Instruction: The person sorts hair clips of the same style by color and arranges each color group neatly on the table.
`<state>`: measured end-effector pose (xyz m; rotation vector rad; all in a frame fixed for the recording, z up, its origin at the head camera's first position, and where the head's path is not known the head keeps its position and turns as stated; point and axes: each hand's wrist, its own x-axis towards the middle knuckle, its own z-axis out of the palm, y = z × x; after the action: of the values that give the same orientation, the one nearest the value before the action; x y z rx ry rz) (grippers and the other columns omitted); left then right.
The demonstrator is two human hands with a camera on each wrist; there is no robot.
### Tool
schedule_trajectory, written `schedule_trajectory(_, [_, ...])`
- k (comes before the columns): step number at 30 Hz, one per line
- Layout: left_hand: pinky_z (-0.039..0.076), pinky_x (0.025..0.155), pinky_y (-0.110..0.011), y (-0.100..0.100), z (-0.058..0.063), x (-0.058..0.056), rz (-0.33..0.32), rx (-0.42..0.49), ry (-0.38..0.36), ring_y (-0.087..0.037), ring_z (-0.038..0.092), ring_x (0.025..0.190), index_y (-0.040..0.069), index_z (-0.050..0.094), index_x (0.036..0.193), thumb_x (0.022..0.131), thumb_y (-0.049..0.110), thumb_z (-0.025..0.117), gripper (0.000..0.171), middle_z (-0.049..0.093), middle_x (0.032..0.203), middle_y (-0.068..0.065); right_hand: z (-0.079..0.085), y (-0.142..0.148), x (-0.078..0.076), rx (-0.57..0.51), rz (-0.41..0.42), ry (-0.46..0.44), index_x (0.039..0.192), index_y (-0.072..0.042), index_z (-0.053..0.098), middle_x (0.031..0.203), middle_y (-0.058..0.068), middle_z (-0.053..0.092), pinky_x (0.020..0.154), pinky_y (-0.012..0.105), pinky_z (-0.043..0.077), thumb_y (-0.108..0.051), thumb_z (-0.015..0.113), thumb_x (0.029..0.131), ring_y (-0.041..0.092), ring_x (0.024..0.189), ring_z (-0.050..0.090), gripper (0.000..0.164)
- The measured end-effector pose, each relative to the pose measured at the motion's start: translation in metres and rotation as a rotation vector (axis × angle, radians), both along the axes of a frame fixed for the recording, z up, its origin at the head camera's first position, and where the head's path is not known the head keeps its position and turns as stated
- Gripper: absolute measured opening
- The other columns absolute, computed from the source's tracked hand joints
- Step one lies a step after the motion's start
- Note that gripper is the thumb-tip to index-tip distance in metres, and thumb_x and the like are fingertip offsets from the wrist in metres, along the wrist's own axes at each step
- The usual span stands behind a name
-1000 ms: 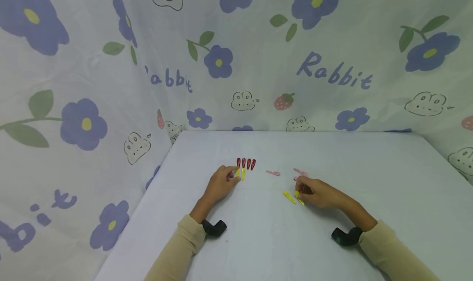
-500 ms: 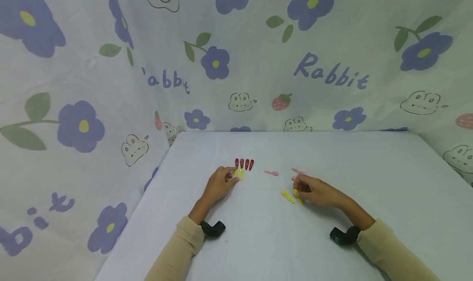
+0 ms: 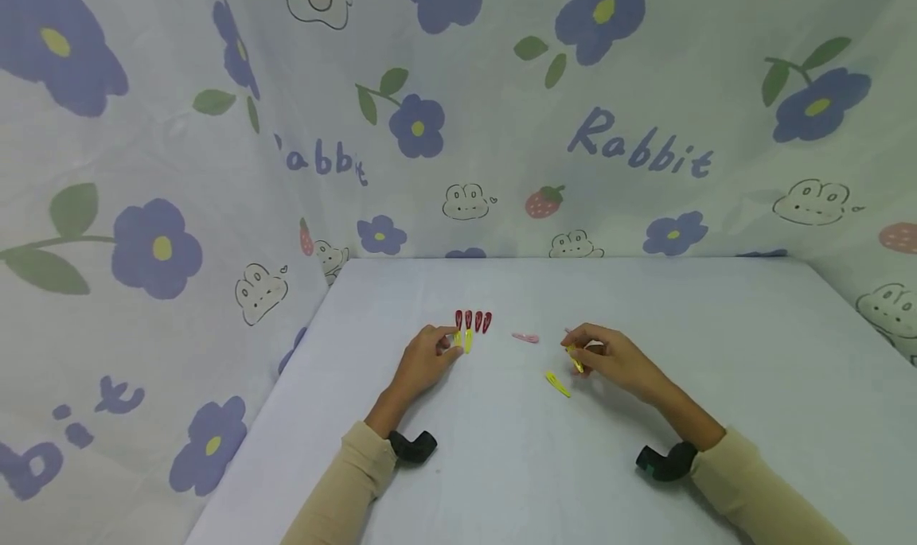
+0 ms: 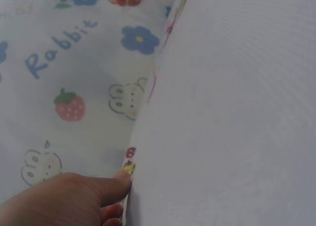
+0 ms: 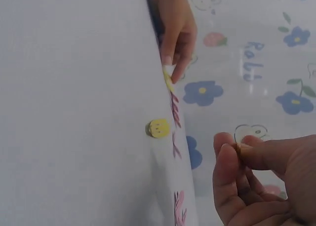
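In the head view my right hand pinches a yellow snap hair clip between thumb and fingertips, raised off the white table. Another yellow clip lies below and left of it on the cloth. My left hand rests at the left, thumb and index finger at the two ends of a yellow clip. Beside that one lies one more yellow clip. Above them several dark red clips stand in a row. The left wrist view shows the left thumb against yellow.
One pink clip lies between the row and my right hand. More pink clips show in the right wrist view, mostly hidden by the right hand in the head view. A printed cloth wall rises behind the white table.
My right hand has lifted a yellow clip off the table and moved slightly up, away from the yellow clip beside it. The left hand has stayed in place.
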<state>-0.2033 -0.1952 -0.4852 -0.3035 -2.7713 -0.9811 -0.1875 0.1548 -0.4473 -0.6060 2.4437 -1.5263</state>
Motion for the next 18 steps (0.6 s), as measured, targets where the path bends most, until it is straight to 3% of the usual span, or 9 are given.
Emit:
schedule_trajectory(5, [0.044,0.066,-0.027,-0.001,0.0,-0.001,-0.004,-0.004,0.012,-0.012,0.053,0.077,0.01,0.068,0.126,0.09,0.022,0.075,0.038,0.061,0.092,-0.003,0.005,-0.004,0.004,-0.052,-0.006,0.016,0.118,0.002,0.066,0.103,0.021,0.068,0.074,0.032,0.057,-0.016,0.068,0.096,0.018,0.079,0.066,0.029])
schedule_trajectory(11, [0.044,0.067,-0.028,-0.001,0.0,0.0,-0.003,-0.007,-0.001,-0.012,0.054,0.079,0.01,0.068,0.126,0.091,0.023,0.074,0.038,0.061,0.093,-0.003,0.007,-0.009,0.009,-0.08,-0.036,0.029,0.125,0.001,0.063,0.111,0.02,0.065,0.076,0.025,0.057,-0.013,0.069,0.094,0.019,0.083,0.07,0.034])
schedule_trajectory(18, [0.045,0.068,-0.028,-0.001,-0.001,0.002,0.003,-0.002,-0.017,-0.011,0.053,0.079,0.011,0.068,0.127,0.091,0.023,0.074,0.038,0.061,0.093,-0.002,0.007,-0.013,0.011,-0.083,-0.053,0.051,0.13,-0.003,0.06,0.111,0.019,0.062,0.074,0.025,0.057,-0.01,0.069,0.094,0.03,0.085,0.07,0.038])
